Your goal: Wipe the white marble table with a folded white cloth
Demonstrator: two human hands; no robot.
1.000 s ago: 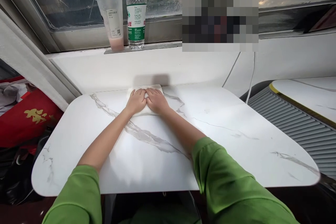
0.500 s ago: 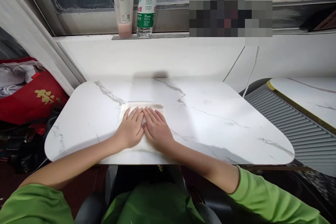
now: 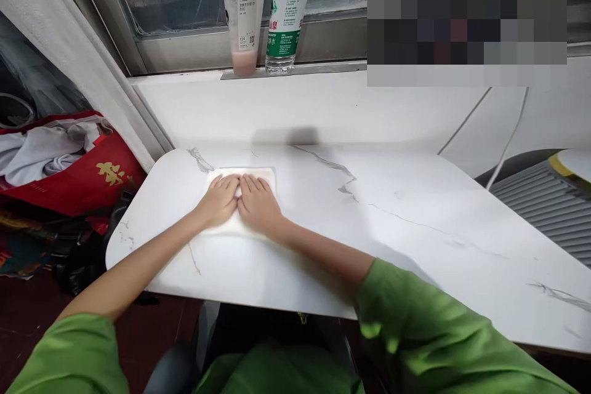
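Note:
A folded cream-white cloth (image 3: pixel 247 226) lies flat on the white marble-patterned table (image 3: pixel 314 271), left of the middle. My left hand (image 3: pixel 220 200) rests palm down on its left part, fingers stretched toward the wall. Beside it, my right hand (image 3: pixel 258 202) presses flat on the cloth too, with its fingers pointing the same way. The two hands touch or nearly touch along their inner sides. Neither hand is wrapped round anything. Part of the cloth is hidden beneath my palms.
On the window ledge stand a plastic cup (image 3: pixel 244 18) with a little pink drink and a green-labelled water bottle (image 3: pixel 286 24). A red bag (image 3: pixel 78 175) with white fabric sits left of the table. A white cable (image 3: pixel 508 135) hangs down the wall at right.
Both hands have slid the cloth forward and to the left, away from the table's front edge. The view has turned left, so the cup and bottle appear further right.

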